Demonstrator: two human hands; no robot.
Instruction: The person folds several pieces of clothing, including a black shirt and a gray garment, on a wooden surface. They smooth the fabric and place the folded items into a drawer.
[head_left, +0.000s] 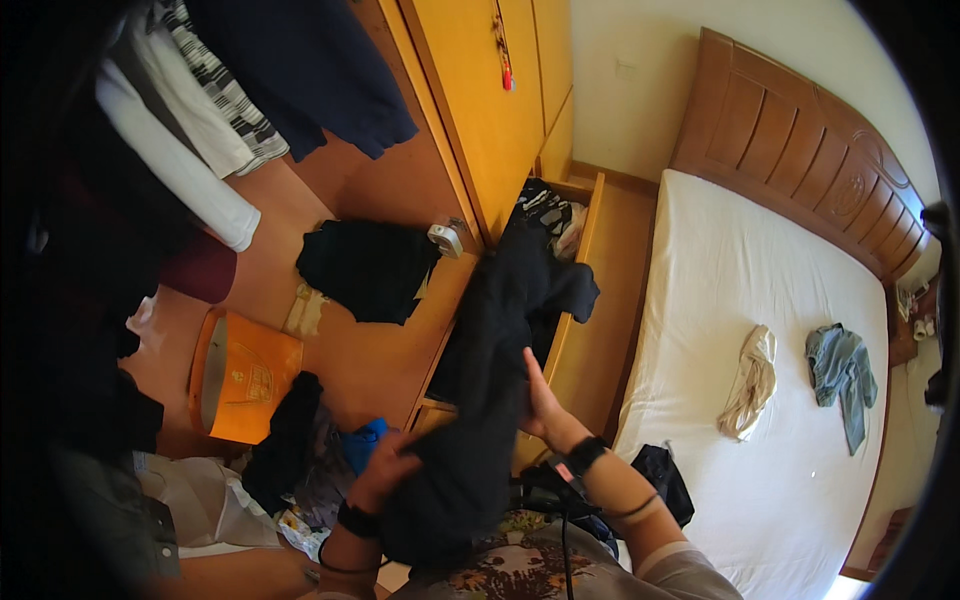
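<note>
A long black garment (487, 390) hangs across the open drawer (574, 300) of a wooden wardrobe and reaches down to my chest. One end of it, perhaps a sleeve, drapes over the drawer's front edge. My left hand (386, 469), blurred, grips the garment's lower left edge. On the opposite side my right hand (544, 405) holds it, with some fingers hidden by the cloth. Black-and-white patterned cloth (544, 202) shows at the drawer's far end. The garment covers much of the drawer's contents.
Folded black clothing (367, 270) lies on the wardrobe floor beside a small white device (445, 241). An orange bag (255, 379) stands at left, below hanging clothes (300, 67). To the right, a bed (697, 300) bears a beige garment (752, 382) and a grey-green one (840, 375).
</note>
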